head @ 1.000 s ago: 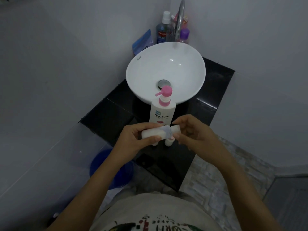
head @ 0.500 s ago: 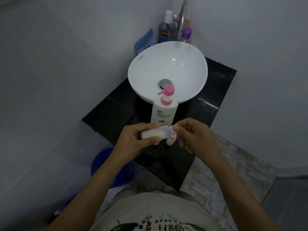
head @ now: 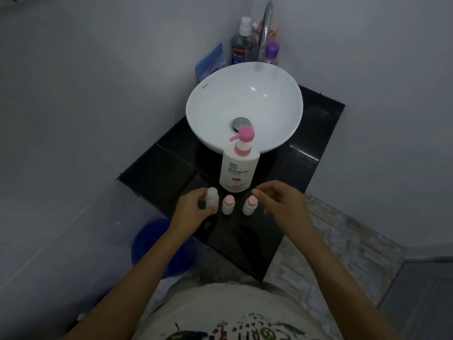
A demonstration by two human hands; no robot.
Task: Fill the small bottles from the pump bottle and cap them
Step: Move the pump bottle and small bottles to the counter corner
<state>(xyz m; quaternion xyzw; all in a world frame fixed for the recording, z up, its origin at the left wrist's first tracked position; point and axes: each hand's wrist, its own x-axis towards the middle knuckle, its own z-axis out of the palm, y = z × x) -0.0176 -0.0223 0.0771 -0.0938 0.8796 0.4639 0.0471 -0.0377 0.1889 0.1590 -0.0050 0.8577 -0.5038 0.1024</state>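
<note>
A white pump bottle with a pink pump head stands on the black counter in front of the sink. Three small white bottles stand in a row just before it. My left hand grips the leftmost small bottle, which is upright on the counter and has a pale top. The middle small bottle and the right small bottle carry pink caps. My right hand hovers just right of the right bottle, fingers loosely apart, with nothing visible in it.
A white bowl sink with a chrome faucet sits behind the pump bottle. A mouthwash bottle, a purple-capped bottle and a blue pouch stand at the back. A blue bucket is below the counter's left edge.
The small bottle, held sideways between both hands before, now stands upright at the left of the row. My right hand has let go of its top and moved right.
</note>
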